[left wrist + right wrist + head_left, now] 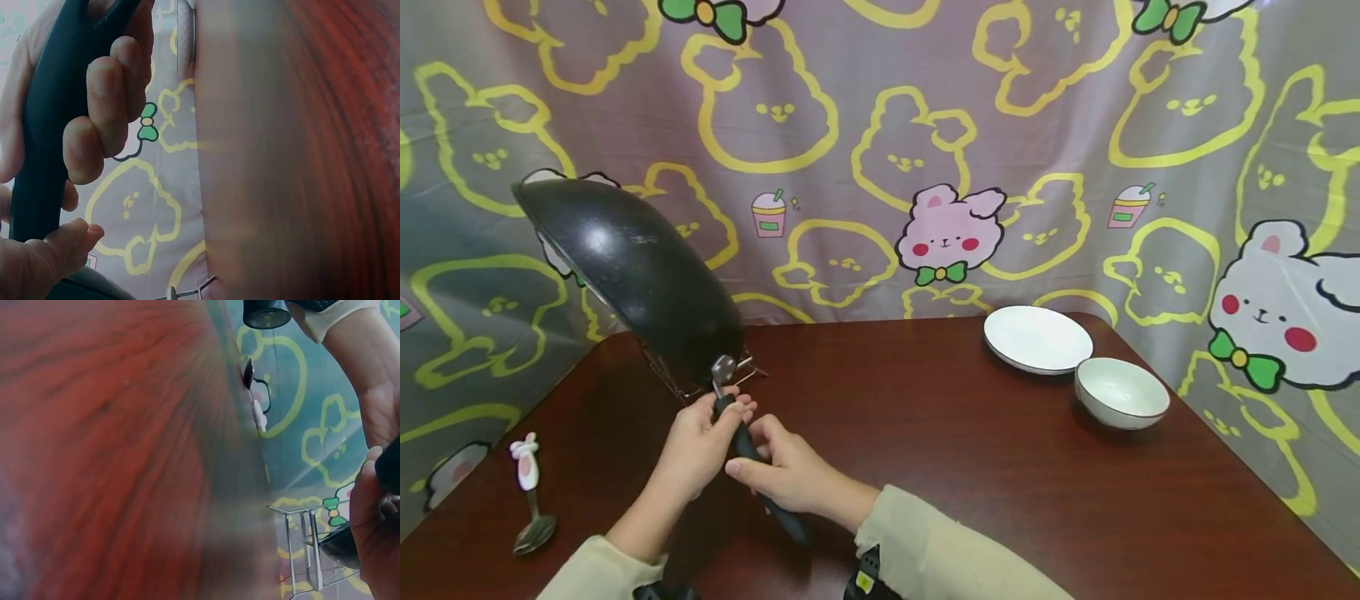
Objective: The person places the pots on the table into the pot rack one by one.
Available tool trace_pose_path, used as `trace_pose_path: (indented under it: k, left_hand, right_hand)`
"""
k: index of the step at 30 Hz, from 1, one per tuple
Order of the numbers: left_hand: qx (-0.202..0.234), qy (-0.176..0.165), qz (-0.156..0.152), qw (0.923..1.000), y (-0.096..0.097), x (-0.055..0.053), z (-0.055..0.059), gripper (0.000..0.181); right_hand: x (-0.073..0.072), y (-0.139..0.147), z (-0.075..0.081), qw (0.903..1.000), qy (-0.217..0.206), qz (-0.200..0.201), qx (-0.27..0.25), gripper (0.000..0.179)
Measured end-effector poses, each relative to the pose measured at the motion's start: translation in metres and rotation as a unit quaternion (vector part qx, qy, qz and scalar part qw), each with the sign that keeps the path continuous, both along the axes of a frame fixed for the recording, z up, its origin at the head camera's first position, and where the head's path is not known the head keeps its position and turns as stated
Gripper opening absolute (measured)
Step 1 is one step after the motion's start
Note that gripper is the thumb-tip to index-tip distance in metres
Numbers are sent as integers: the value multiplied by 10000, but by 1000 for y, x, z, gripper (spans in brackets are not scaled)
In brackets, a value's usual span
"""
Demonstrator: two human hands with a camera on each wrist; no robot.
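Observation:
A black wok (632, 258) stands steeply tilted at the left of the head view, its rounded dark side facing me. From its lower right a metal neck leads into a black handle (786, 521). My left hand (696, 442) pinches the handle near the neck, thumb and fingers on either side. Lower down, my right hand (797, 471) grips the same handle, fingers going round behind it. The left wrist view shows fingers of both hands around the handle (44, 119). Behind the wok's lower part is a wire rack (312, 550); whether they touch I cannot tell.
A spoon (529, 492) with a white rabbit-shaped handle lies at the left of the brown table (962, 467). At the right are a white plate (1037, 337) and a pale bowl (1122, 392), side by side. A patterned curtain (865, 167) hangs behind the table.

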State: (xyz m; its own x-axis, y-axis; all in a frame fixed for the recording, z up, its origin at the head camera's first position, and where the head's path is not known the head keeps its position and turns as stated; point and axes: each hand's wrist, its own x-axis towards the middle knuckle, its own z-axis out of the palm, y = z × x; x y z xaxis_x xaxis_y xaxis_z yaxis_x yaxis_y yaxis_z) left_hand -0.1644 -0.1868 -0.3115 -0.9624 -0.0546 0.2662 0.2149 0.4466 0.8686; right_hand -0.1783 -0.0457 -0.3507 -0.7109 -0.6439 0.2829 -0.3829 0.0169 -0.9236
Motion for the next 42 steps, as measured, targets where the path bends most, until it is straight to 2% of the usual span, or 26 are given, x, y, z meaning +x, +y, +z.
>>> trace_pose_path:
  k: [4,10,17,24,32,38,42]
  left_hand:
    - [27,-128,-50,9999,-1,-4,3,39]
    - [-12,-518,-114,9986,-7,-8,15,42]
    - [51,-727,49,9973,-18,-18,22,43]
    - [226,-812,78,9964,-25,-29,13,39]
    - [401,-951,-102,9946,-22,-34,6,46]
    - [61,-826,14,9966,-23,-38,-2,41]
    - [-145,-825,93,9964,-24,-41,-6,42]
  right_hand:
    - [-2,0,1,9999,30,-73,90,25]
    - [-7,-5,14,9992,-56,-123,383,25]
    - [-18,-14,29,9973,-381,-129,619,23]
    - [-27,-21,22,9965,-589,-141,581,21]
    - [-32,-22,6,9957,-545,-377,641,24]
    - [-37,-23,-3,9941,-635,-384,786,24]
    - [-38,-25,-5,9903,-1081,-479,728,21]
